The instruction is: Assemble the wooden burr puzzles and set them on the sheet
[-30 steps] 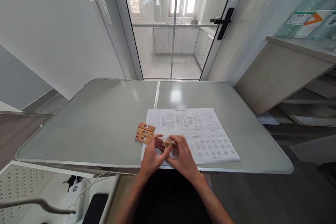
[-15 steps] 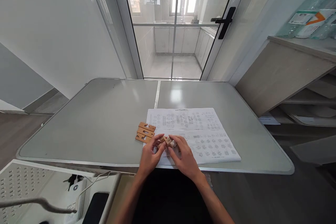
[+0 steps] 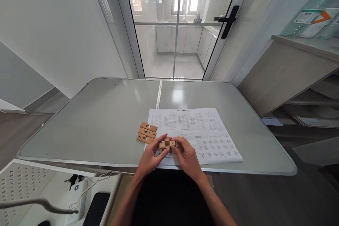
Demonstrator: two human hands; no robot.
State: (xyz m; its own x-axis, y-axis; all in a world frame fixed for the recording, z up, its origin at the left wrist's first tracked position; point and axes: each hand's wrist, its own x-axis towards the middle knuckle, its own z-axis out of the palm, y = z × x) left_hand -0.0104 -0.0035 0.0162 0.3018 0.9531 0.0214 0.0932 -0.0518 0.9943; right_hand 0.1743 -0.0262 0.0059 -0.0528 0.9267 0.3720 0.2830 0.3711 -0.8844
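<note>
A small wooden burr puzzle [image 3: 167,143] of interlocking pale blocks is held between my two hands above the printed sheet. My left hand [image 3: 151,155] grips its left side, with the thumb at the front and the fingers behind. On its right side, my right hand [image 3: 187,158] closes with thumb and fingers. Parts of the puzzle are hidden behind the fingers. Left of my hands lie several flat brown wooden pieces [image 3: 147,132] with cut-out slots and numbers, partly on the white instruction sheet [image 3: 212,134], which shows rows of small diagrams.
The grey table [image 3: 79,123] has a metal rim and a centre seam. At lower left, a white cart [image 3: 29,180] carries a power strip [image 3: 76,197], keys, cables and a black phone [image 3: 96,209]. A wooden shelf [image 3: 291,74] with plastic bottles [image 3: 312,21] stands right.
The wooden puzzle has been turned between my fingers, so more of its block ends now face me. Both hands stay in nearly the same place, and the slotted pieces have not moved.
</note>
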